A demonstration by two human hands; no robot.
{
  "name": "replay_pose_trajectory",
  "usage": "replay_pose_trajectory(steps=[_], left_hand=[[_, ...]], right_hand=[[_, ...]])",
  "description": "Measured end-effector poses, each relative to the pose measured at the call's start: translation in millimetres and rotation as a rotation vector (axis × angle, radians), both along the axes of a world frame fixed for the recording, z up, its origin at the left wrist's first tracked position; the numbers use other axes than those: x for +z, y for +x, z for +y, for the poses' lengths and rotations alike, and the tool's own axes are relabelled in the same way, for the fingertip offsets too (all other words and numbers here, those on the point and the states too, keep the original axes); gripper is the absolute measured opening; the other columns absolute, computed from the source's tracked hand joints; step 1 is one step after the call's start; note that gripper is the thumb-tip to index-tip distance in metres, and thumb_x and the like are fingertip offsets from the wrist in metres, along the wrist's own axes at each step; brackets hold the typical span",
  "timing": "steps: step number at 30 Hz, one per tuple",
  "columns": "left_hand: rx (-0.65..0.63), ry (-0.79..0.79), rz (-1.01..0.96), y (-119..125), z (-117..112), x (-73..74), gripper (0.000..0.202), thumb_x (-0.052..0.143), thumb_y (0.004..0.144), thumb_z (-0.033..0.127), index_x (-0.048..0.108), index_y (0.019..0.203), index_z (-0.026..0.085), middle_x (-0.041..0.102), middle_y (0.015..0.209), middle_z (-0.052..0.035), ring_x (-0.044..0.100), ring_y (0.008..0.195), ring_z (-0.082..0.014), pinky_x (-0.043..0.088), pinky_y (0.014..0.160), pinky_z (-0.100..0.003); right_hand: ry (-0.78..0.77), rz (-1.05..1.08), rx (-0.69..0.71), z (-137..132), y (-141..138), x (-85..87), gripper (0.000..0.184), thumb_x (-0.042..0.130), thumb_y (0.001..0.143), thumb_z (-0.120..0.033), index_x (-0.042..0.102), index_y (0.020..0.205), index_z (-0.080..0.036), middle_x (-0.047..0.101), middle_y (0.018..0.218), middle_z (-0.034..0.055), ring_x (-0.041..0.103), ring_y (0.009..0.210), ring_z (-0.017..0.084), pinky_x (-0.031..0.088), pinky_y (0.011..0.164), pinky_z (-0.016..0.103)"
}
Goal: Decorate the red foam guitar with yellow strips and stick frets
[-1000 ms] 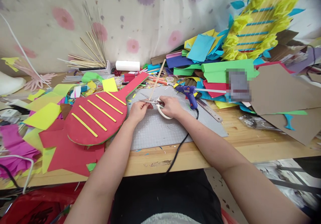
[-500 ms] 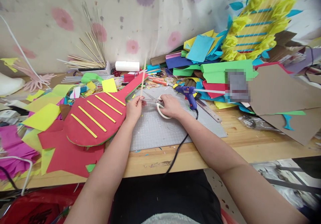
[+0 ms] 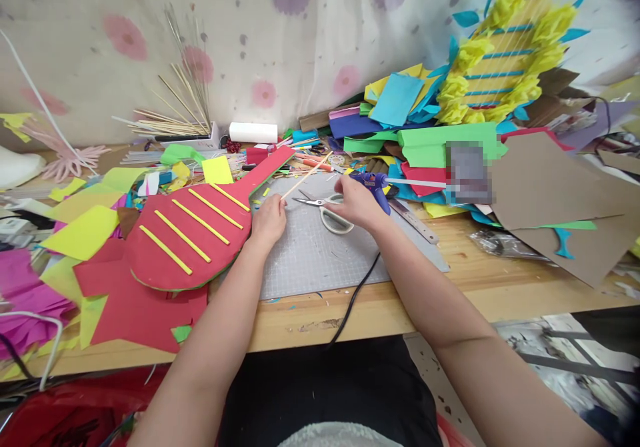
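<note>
A: Stick – where's it sat, and how is it held?

B: It's pinched at its near end by the left hand, fingertips closed tight on it. From those fingers it's angled up and to the right, long axis slanted over the mat.

A: And the right hand?

B: It's held just right of the stick, loosely curled over the scissors handles, with the glue gun right behind its fingers. Whether anything is gripped can't be told. Both forearms are stretched forward.
</note>
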State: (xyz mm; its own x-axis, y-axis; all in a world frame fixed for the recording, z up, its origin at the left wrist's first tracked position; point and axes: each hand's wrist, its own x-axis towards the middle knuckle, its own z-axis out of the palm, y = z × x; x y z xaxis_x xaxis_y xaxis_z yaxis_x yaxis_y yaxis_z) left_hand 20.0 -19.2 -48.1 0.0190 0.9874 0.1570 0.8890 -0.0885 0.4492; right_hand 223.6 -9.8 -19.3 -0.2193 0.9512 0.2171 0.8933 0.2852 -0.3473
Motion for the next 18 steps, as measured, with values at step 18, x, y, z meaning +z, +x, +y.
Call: replay_pose_trajectory(steps=[18], left_hand=[[0.014,-0.091,0.160,11.1,-12.5,6.7,0.035,0.029,0.091,0.033,0.061,0.090,0.018,0.066,0.091,-0.0130,0.062,0.084,-0.0259,0.041,0.069,-0.034]], right_hand=[[0.089,-0.309,0.248,5.1,-44.7,-12.4,0.038,0.032,0.092,-0.041,0.062,0.095,-0.018,0.066,0.094,0.0078,0.058,0.085,0.019,0.030,0.065,0.028]])
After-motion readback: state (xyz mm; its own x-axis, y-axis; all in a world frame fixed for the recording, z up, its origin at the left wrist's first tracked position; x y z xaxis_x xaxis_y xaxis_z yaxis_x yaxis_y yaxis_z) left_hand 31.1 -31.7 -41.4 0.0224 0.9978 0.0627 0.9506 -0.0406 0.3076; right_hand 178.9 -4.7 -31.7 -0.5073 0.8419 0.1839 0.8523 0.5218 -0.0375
